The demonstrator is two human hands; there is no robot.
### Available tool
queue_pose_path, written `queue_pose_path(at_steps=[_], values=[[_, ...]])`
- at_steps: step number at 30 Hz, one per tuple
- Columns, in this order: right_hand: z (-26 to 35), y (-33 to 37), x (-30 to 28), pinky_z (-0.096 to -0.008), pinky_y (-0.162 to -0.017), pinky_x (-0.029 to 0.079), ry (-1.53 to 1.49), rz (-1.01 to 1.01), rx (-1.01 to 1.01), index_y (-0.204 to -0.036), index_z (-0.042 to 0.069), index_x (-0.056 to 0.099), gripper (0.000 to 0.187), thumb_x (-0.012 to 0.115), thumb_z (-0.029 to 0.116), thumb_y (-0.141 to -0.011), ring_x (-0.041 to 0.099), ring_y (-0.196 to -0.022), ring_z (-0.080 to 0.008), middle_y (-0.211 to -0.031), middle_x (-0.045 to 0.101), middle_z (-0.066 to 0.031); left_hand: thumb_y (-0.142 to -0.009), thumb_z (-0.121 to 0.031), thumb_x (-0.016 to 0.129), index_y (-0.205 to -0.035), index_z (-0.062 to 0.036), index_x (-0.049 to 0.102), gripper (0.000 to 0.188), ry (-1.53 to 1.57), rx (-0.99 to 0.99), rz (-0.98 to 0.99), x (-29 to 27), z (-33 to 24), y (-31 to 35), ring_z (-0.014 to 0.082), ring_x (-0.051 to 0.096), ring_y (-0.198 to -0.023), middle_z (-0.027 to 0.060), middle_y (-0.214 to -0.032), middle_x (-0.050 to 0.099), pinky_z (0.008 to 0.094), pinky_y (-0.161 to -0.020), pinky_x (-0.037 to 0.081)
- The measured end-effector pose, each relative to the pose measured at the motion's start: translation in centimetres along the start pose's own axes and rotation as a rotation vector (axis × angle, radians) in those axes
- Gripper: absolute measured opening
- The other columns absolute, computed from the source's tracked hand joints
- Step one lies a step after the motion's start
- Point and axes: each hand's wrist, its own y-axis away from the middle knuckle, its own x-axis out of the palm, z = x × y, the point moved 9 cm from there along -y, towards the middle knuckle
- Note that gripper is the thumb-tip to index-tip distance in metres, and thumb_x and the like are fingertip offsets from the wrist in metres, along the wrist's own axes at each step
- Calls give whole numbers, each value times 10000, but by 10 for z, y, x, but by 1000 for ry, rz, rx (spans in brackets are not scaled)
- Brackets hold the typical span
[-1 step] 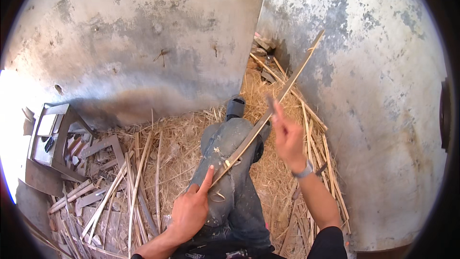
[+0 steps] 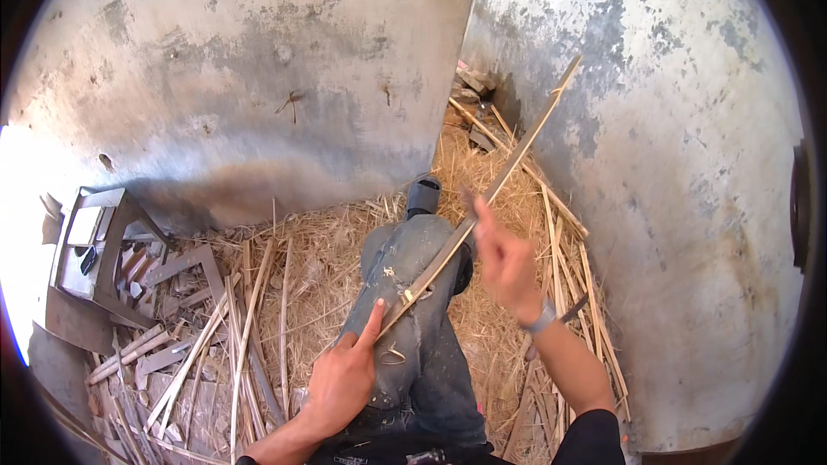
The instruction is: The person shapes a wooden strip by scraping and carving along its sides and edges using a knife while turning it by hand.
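A long split-bamboo strip (image 2: 448, 250) slants from my lap up toward the right wall, its near part lying over my grey trouser leg (image 2: 409, 245). Its lower end is in my left hand (image 2: 343, 376), the index finger stretched along it and the other fingers curled. A pale curl of shaving (image 2: 408, 294) stands on the strip just beyond that fingertip. My right hand (image 2: 508, 267), slightly blurred, is closed around a knife whose dark blade (image 2: 468, 200) crosses the strip near its middle. The knife's handle is mostly hidden by the hand. Another thin curl (image 2: 558, 95) clings near the strip's far end.
Loose bamboo strips (image 2: 250, 327) lie at the left and more strips (image 2: 594, 319) along the right wall (image 2: 689, 207). Straw-like shavings (image 2: 332, 237) cover the floor. A wooden stool-like frame (image 2: 95, 250) stands at the left, near the back wall (image 2: 258, 60).
My right hand and the blade have slid along the strip, down and left toward me. The left hand and the strip have hardly moved.
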Motion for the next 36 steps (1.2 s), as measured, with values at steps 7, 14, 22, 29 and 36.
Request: queue_pose_path(at_steps=[7, 14, 22, 29, 36], values=[[7, 3, -4, -320, -450, 452, 101, 55, -133, -1398, 69, 657, 363, 546, 184, -1072, 591, -486, -113, -846, 779, -146, -923, -6, 578, -1589, -213, 446, 710, 37, 35, -30, -2, -2, 7, 408, 619, -677, 209, -806, 601, 513, -661, 492], [46, 41, 22, -292, -413, 386, -9, 73, -335, -1425, 47, 627, 388, 543, 208, -1082, 468, -448, -65, -663, 669, -141, -920, -5, 581, -1575, -225, 472, 700, 30, 33, -49, 1, -7, -1, 405, 629, -691, 195, -800, 597, 502, -668, 506], [1, 22, -11, -318, -485, 442, 123, -16, 113, -1455, 80, 611, 457, 641, 77, -1000, 559, -460, -192, -573, 564, -140, -905, -6, 593, -1568, -230, 485, 708, 2, 62, -94, 0, -3, 1, 392, 625, -654, 189, -807, 604, 499, -639, 509], [1, 10, -11, -296, -604, 590, 46, 90, 83, -1372, 8, 656, 366, 588, 145, -1039, 732, -640, -193, -1296, 672, -232, -879, 15, 611, -1566, -189, 488, 728, 67, 88, -103, -4, -1, 2, 390, 635, -686, 190, -789, 604, 482, -657, 504], [50, 50, 38, -319, -504, 545, 207, 425, -345, -1440, 55, 614, 427, 585, 166, -1028, 667, -543, -165, -1184, 748, -167, -870, 29, 609, -1554, -141, 497, 713, 105, 70, -100, -3, -2, -4, 404, 627, -700, 210, -811, 618, 485, -684, 498]])
